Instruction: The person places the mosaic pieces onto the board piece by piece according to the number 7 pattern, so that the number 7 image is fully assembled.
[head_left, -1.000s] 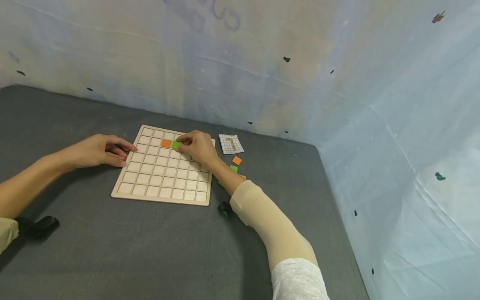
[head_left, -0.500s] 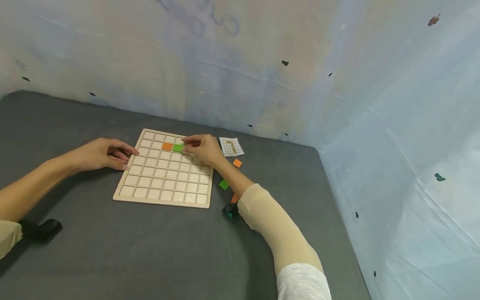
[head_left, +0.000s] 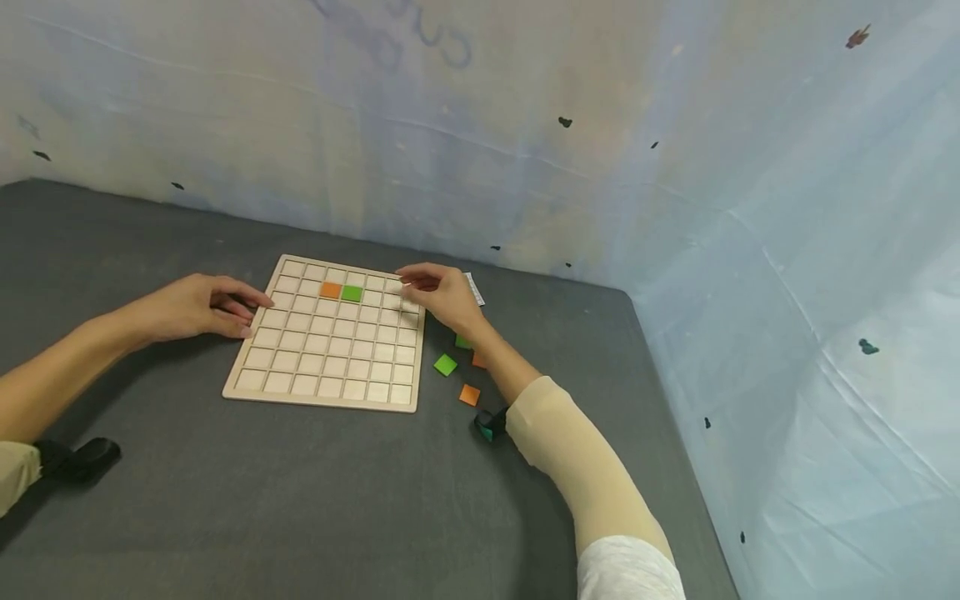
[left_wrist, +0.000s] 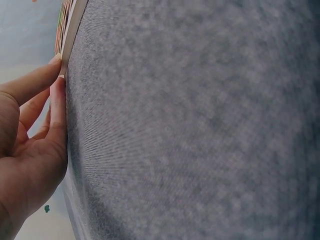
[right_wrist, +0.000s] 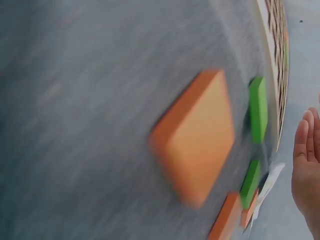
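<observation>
A pale wooden grid board (head_left: 322, 346) lies on the dark table, with an orange tile (head_left: 331, 290) and a green tile (head_left: 351, 293) side by side in its cells. My left hand (head_left: 191, 308) rests at the board's left edge, thumb and fingertips touching it. In the left wrist view that hand (left_wrist: 35, 135) meets the board's rim (left_wrist: 72, 32). My right hand (head_left: 446, 296) hovers over the board's far right corner, its fingers loosely bent and no tile visible in them. Part of it (right_wrist: 307, 175) shows at the edge of the right wrist view.
Right of the board lie loose tiles: a green one (head_left: 446, 365), an orange one (head_left: 469, 395), and others partly behind my right forearm. A printed pattern card (head_left: 475, 288) is mostly hidden by my right hand. A fabric backdrop (head_left: 495, 167) borders the table.
My right hand has let go of the green tile, which lies beside the orange one, and has moved right, now covering most of the card. My left hand stays at the board's edge.
</observation>
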